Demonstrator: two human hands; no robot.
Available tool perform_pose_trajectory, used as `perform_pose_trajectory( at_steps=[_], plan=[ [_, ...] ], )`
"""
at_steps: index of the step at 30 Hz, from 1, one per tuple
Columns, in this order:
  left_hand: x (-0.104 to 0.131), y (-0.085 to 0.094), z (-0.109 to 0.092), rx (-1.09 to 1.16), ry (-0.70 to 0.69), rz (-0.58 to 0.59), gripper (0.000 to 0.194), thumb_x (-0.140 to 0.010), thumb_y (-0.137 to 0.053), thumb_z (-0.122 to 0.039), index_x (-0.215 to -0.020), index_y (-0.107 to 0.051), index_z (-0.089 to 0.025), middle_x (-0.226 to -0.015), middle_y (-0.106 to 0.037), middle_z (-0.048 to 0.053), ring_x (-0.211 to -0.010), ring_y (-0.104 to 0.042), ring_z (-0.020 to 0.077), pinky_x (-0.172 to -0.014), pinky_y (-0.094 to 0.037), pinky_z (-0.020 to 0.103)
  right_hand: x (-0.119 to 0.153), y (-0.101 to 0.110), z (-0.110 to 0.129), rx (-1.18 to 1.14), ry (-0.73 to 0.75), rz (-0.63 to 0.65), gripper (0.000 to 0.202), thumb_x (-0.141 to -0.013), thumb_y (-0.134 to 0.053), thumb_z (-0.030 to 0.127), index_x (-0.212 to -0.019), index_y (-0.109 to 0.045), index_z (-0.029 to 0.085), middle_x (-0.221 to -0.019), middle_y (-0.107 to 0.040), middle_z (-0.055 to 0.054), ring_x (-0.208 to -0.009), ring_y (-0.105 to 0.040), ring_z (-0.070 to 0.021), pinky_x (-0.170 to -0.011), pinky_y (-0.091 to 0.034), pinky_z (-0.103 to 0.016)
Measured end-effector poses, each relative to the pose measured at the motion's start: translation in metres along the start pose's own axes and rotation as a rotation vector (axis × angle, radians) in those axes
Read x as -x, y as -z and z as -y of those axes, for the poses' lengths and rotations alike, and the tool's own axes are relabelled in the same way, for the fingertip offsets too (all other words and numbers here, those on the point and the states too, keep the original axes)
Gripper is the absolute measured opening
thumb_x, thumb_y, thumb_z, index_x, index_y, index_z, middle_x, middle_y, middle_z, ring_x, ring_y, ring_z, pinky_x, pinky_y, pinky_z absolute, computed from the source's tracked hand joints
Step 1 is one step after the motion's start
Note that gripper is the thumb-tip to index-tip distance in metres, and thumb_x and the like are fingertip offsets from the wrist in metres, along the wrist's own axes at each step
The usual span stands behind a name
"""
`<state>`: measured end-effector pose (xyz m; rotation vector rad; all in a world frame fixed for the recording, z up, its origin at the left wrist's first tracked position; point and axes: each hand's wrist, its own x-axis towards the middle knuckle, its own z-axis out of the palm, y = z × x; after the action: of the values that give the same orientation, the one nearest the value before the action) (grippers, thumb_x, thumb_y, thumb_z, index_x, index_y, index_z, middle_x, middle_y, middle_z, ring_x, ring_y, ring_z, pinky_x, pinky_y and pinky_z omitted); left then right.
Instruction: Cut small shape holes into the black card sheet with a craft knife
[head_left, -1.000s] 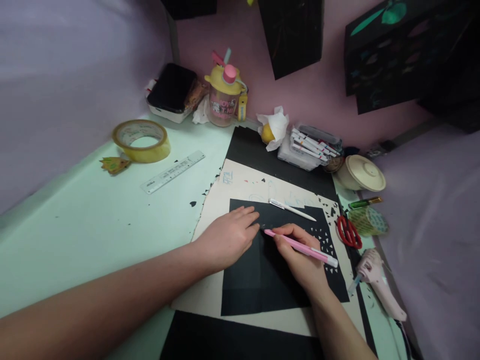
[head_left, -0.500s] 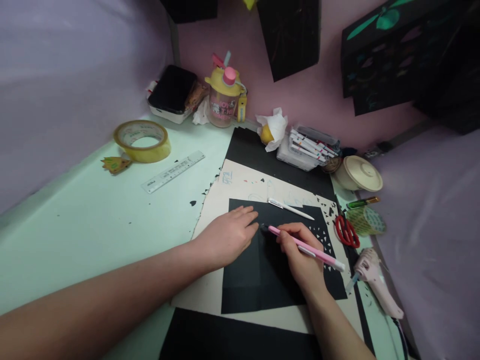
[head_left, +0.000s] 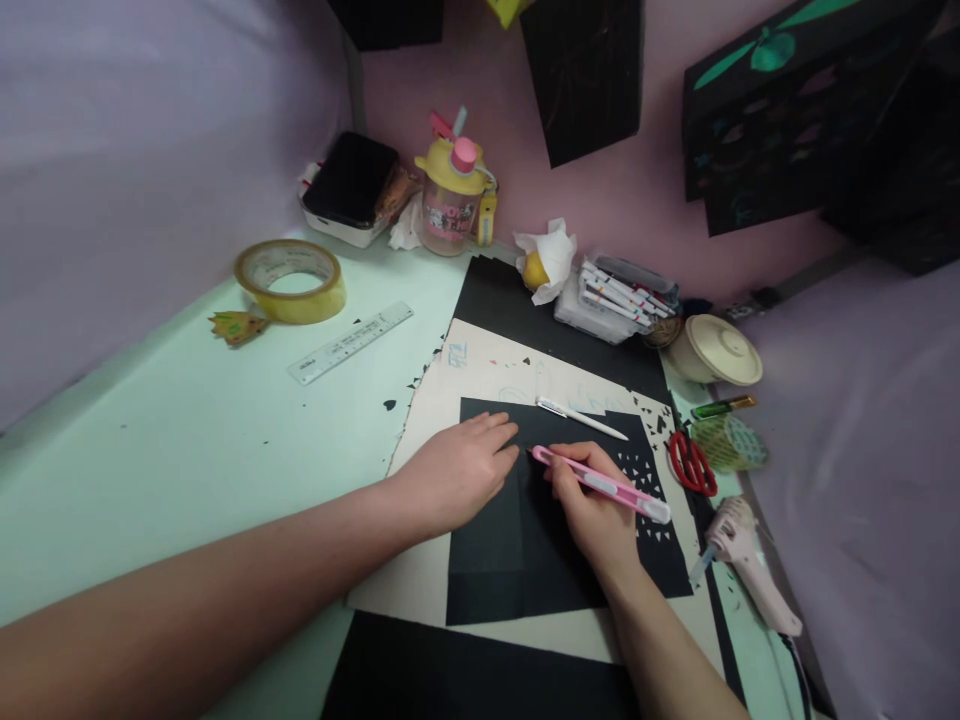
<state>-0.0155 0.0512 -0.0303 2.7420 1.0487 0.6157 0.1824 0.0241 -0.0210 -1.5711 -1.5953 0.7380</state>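
Note:
My left hand [head_left: 461, 475] lies flat, fingers out, on a sheet of black paper [head_left: 484, 590]. Gripped in my right hand [head_left: 596, 505] is a pink craft knife [head_left: 604, 484], its tip down at the paper just right of my left fingertips. Small triangular holes show in the sheet's right part, partly hidden by my right hand. A white pen [head_left: 581, 418] rests across the sheet's upper edge. Beneath the sheet is a white board [head_left: 420, 560] with blue scribbles and small black scraps along its edges.
To the left are a clear ruler [head_left: 351, 343] and a roll of yellow tape [head_left: 292, 283]. A cup [head_left: 448, 200] and a box of markers [head_left: 615, 295] stand at the back. Red-handled scissors [head_left: 693, 464] and a pink glue gun [head_left: 754, 565] lie at the right. Black paper pieces [head_left: 585, 85] hang on the wall.
The craft knife has turned in my right hand, showing its slider side, and its rear end has shifted left and up. My left hand stays in place on the paper.

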Motion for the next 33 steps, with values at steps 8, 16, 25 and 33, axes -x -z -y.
perform_pose_trajectory(
  at_steps=[8, 16, 25, 33],
  plan=[
    [-0.0001, 0.0007, -0.0001, -0.008, 0.005, 0.006, 0.029, -0.090, -0.043, -0.017, -0.108, -0.064, -0.011, -0.125, -0.060, 0.014, -0.123, -0.050, 0.0254, -0.104, -0.041, 0.041, -0.0006, -0.0017, 0.0021, 0.041, 0.046, 0.007, 0.010, -0.084, -0.059, 0.027, -0.085, -0.064, 0.019, -0.070, -0.065, -0.001, -0.058, -0.059, -0.0134, -0.055, -0.045, -0.024],
    [-0.0005, 0.0004, 0.0004, 0.027, 0.000, 0.002, 0.031, -0.091, -0.040, -0.017, -0.109, -0.063, -0.009, -0.125, -0.059, 0.016, -0.124, -0.050, 0.0263, -0.104, -0.041, 0.042, 0.0003, 0.0001, 0.0084, 0.086, 0.103, 0.009, 0.010, -0.084, -0.057, 0.024, -0.078, -0.062, 0.018, -0.066, -0.063, -0.001, -0.056, -0.057, -0.0133, -0.053, -0.044, -0.024],
    [-0.0004, 0.0021, -0.0004, 0.012, 0.007, 0.028, 0.031, -0.091, -0.040, -0.017, -0.110, -0.063, -0.010, -0.126, -0.058, 0.015, -0.124, -0.049, 0.0270, -0.105, -0.041, 0.043, 0.0006, -0.0008, 0.0062, 0.082, 0.056, 0.008, 0.010, -0.084, -0.057, 0.025, -0.079, -0.062, 0.019, -0.067, -0.063, 0.000, -0.057, -0.057, -0.0134, -0.054, -0.044, -0.024],
    [-0.0009, 0.0020, 0.0000, 0.014, 0.011, 0.028, 0.030, -0.091, -0.040, -0.018, -0.110, -0.062, -0.010, -0.127, -0.058, 0.014, -0.124, -0.049, 0.0262, -0.105, -0.041, 0.042, 0.0019, 0.0005, 0.0037, 0.080, 0.018, 0.021, 0.011, -0.085, -0.056, 0.027, -0.081, -0.063, 0.019, -0.069, -0.065, -0.001, -0.061, -0.059, -0.0149, -0.055, -0.044, -0.024]
  ],
)
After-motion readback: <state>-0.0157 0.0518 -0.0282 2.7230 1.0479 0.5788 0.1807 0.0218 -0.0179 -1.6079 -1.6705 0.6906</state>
